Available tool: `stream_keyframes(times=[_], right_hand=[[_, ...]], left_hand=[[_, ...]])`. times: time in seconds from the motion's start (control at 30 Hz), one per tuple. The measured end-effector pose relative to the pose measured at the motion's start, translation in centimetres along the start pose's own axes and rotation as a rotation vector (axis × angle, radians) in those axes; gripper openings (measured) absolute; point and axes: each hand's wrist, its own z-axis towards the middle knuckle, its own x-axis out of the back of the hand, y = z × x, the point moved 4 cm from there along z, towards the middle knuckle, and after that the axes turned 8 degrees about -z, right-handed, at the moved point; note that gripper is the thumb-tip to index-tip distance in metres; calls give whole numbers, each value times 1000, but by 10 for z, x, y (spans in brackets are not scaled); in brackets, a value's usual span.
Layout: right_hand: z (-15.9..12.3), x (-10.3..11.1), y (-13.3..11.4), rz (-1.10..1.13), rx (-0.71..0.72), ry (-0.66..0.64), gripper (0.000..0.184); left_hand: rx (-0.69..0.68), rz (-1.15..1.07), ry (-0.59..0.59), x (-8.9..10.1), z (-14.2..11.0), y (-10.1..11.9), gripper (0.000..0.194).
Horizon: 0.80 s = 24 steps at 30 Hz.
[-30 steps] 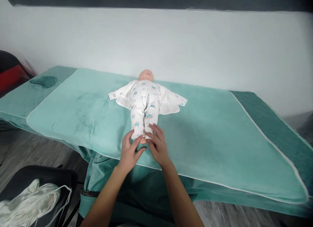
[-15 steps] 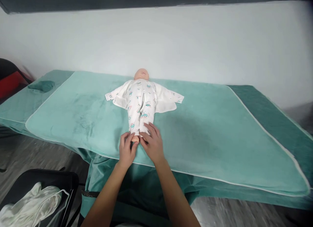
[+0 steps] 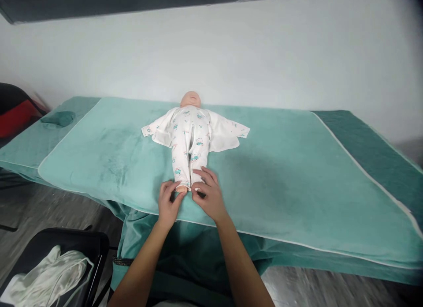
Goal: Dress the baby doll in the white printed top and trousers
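Observation:
A baby doll (image 3: 191, 99) lies on its back, its head toward the wall. It wears white printed baby trousers (image 3: 180, 155), drawn high over its chest, and a white baby shirt (image 3: 223, 135) spread open with both sleeves out to the sides. At the left trouser leg's cuff, my left hand (image 3: 169, 204) is closed, finger and thumb on either side of the doll's bare foot (image 3: 181, 189). My right hand (image 3: 209, 194) pinches the inner edge of that same cuff, other fingers lying over the right trouser leg. The doll's other foot is hidden behind my right hand.
A green velvety cover (image 3: 280, 179) with pale piping lies over the long bed, against a white wall (image 3: 264, 55). Left of me, a black chair (image 3: 95, 249) holds a crumpled pale cloth (image 3: 49, 276). A face hole (image 3: 59, 118) shows at the bed's left end.
My right hand has shifted slightly right and down and pulls the cuff's edge outward. The doll's foot shows a little lower. The view has tilted slightly.

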Motion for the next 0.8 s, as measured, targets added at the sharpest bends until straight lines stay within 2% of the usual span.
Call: stream_keyframes(times=[0.23,0.53,0.7,0.8], right_hand=[[0,3,1,50,-20,-61,17],[-2,4,3,79,-41,-86,12],[-4,7,2,138,-45,-32,10],[-13,8,10,257,-198,84,17]], left_hand=[[156,-142,-31,4,3,-2,27],[292,-338,-106,6,4,-9,19],[302,-408,-69,8,3,-13,16],[291,-408,-58,9,4,-16,19]])
